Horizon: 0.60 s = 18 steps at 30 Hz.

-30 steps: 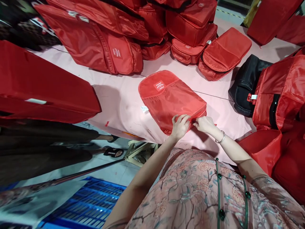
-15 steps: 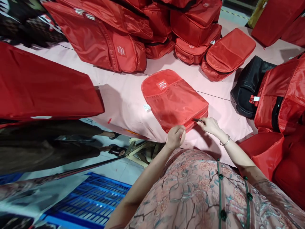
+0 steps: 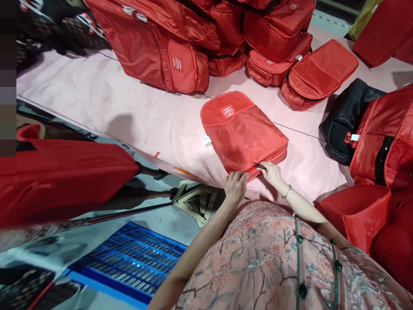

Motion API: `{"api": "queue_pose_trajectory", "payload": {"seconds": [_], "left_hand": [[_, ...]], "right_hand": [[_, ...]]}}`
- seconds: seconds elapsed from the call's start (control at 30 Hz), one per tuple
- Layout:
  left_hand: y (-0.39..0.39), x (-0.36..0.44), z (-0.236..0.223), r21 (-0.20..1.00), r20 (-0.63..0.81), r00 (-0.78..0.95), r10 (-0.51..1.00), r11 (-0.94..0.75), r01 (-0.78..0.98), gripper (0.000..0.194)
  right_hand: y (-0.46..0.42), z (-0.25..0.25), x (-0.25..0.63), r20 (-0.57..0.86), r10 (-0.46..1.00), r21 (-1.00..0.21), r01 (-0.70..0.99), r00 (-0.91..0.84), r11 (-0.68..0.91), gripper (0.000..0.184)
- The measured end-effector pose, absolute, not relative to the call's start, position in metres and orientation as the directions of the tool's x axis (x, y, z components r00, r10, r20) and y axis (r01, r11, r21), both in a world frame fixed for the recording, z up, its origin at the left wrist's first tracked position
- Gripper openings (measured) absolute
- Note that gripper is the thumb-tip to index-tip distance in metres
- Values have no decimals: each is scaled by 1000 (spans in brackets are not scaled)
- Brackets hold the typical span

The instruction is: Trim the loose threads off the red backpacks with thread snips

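A flat red bag [image 3: 243, 131] with a rounded end, a printed label and a white tag lies on the pink-covered table in front of me. At its near corner my left hand [image 3: 236, 186] has its fingers curled over the edge, gripping the fabric. My right hand [image 3: 271, 174] holds small dark thread snips [image 3: 259, 165], closed around their handle. The snips' tip points left, over the bag's near edge, close to my left fingers. Whether the blades touch a thread is too small to tell.
Red bags [image 3: 190, 69] are piled along the back. A black bag [image 3: 343, 120] and open red bags [image 3: 371, 142] stand on the right. At the left, a person carries a large red bag [image 3: 80, 176] beside the table. A blue plastic crate [image 3: 129, 262] is on the floor.
My right hand and the snips have moved left along the bag's near edge, closer to my left hand. The large red bag at the left has left the tabletop and is now lower, beside the table.
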<state>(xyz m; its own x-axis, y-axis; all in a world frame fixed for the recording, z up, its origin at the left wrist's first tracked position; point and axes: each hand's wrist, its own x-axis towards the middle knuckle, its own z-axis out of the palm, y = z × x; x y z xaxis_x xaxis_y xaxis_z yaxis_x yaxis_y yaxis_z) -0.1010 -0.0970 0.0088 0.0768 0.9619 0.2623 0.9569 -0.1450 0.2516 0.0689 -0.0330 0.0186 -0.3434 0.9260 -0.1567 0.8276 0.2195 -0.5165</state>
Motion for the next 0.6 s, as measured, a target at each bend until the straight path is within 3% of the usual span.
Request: {"api": "queue_pose_trajectory", "payload": {"seconds": [0.2, 0.3, 0.4, 0.6], "left_hand": [[-84, -93, 16, 271, 154, -11, 988, -31, 962, 22], [-76, -92, 20, 261, 119, -11, 993, -21, 965, 21], [-68, -93, 22, 241, 114, 8, 993, -36, 970, 21], [-56, -97, 35, 247, -117, 40, 992, -10, 969, 20]], "right_hand": [[-21, 27, 61, -243, 920, -390, 900, -306, 196, 33], [-27, 21, 59, -194, 946, -470, 871, -261, 144, 31], [-43, 7, 59, -49, 980, -613, 780, -194, 124, 31], [-62, -26, 51, 74, 947, -708, 653, -313, 271, 24]]}}
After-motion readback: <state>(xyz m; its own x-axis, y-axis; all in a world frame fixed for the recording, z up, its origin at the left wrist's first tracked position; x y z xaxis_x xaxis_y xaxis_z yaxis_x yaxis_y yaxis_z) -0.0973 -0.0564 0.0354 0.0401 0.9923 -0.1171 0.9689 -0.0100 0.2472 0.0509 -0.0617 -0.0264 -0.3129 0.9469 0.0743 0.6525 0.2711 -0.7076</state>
